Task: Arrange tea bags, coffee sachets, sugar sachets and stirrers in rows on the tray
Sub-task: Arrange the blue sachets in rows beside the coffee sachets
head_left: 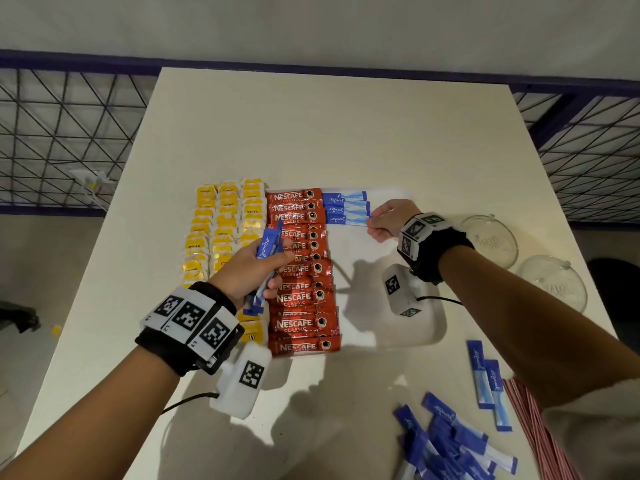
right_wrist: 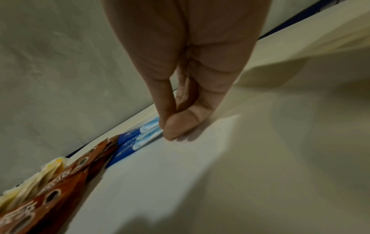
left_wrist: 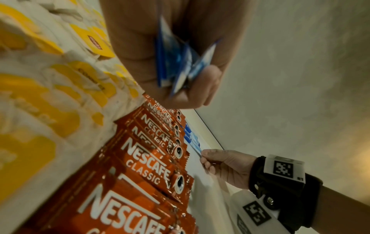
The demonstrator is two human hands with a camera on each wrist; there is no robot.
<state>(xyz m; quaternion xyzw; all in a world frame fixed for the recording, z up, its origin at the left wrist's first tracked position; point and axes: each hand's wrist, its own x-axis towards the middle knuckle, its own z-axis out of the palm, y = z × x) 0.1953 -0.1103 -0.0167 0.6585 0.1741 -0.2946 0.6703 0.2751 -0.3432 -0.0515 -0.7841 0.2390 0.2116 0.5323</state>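
A white tray (head_left: 367, 258) holds rows of yellow tea bags (head_left: 221, 230), a column of red Nescafe coffee sachets (head_left: 301, 268) and three blue sugar sachets (head_left: 344, 208) at its far end. My right hand (head_left: 379, 221) pinches the right end of the nearest laid sugar sachet (right_wrist: 149, 132), which lies flat on the tray. Above the coffee column, my left hand (head_left: 263, 263) grips a bundle of blue sugar sachets (left_wrist: 180, 63), thumb across them.
Loose blue sugar sachets (head_left: 446, 441) are piled on the table at the near right, beside red-and-white striped stirrers (head_left: 533, 420). Two glass bowls (head_left: 491, 239) stand at the right edge. A wire fence runs behind the table.
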